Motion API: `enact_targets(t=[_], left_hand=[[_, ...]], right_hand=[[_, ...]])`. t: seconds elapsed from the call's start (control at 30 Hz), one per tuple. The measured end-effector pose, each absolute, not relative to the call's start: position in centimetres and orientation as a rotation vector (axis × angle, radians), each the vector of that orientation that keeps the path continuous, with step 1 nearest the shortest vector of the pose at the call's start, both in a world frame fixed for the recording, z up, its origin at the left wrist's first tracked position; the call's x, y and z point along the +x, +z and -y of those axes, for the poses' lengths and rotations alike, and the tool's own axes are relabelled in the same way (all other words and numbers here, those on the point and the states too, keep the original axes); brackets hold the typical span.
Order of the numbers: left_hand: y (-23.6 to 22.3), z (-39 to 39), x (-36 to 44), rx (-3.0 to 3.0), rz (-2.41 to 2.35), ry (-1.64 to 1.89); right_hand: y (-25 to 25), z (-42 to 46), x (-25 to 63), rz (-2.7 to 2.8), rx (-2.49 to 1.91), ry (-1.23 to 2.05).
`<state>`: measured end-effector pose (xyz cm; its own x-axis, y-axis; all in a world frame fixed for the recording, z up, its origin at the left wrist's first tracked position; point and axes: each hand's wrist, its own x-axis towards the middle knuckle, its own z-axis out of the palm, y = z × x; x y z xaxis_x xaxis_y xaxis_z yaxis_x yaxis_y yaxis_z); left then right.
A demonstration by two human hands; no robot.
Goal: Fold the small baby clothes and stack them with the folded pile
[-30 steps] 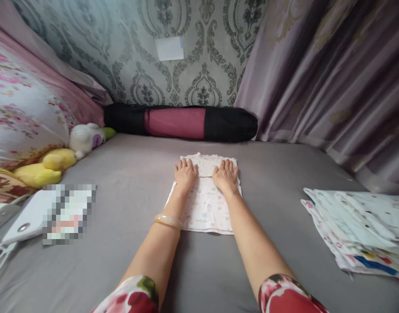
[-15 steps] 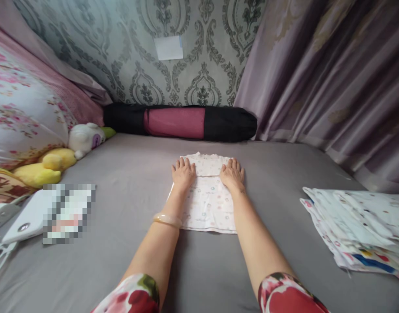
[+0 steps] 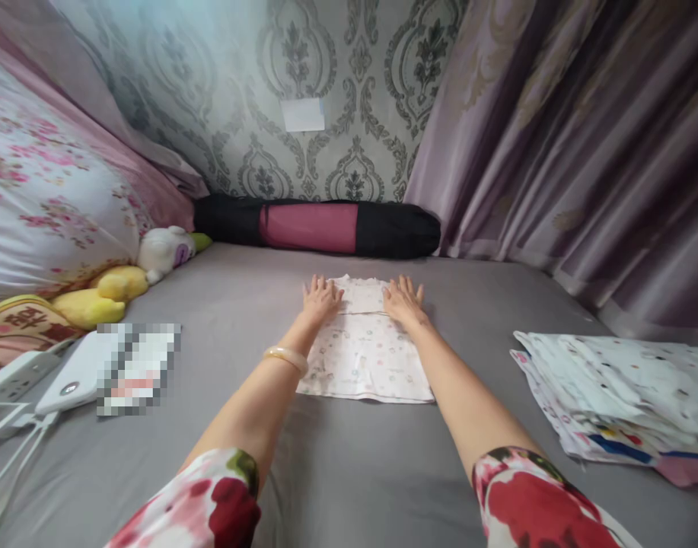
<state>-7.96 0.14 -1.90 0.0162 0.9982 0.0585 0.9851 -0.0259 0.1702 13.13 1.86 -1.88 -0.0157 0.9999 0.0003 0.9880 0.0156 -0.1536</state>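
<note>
A white garment (image 3: 365, 356) with a small pale print lies flat on the grey bed sheet, a folded-over band across its far end. My left hand (image 3: 321, 298) rests palm down on the far left corner of that band, fingers spread. On the far right corner, my right hand (image 3: 404, 298) lies the same way, its fingers apart. Neither hand grips the cloth. Both palms cover parts of the garment's side edges.
Folded printed cloths (image 3: 616, 396) are stacked at right. A long black and maroon bag (image 3: 308, 227) lies along the wall. At left are plush toys (image 3: 163, 253), a pillow (image 3: 46, 190), a white power bank (image 3: 83, 373) and a power strip (image 3: 26, 373) with cables.
My view has tilted up slightly. The near part of the garment shows wider between my forearms, which have spread apart. Both hands stay on the folded band.
</note>
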Motion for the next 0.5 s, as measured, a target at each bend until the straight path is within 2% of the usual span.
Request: enact_targets(t=[0.23,0.37,0.5], left_hand=[[-3.3,0.6,-9.4,2.336,-1.929,0.285],[-2.8,2.7,-9.5,2.515,-1.890,0.364],[-2.7,6.6,-9.8,2.794,-1.466,0.368]], right_hand=[[-3.0,-1.6,15.0,2.273,-1.977,0.314],[-2.0,0.8,14.9,2.384,-1.811,0.220],[-1.9,5.7,14.0,2.618,-1.462,0.266]])
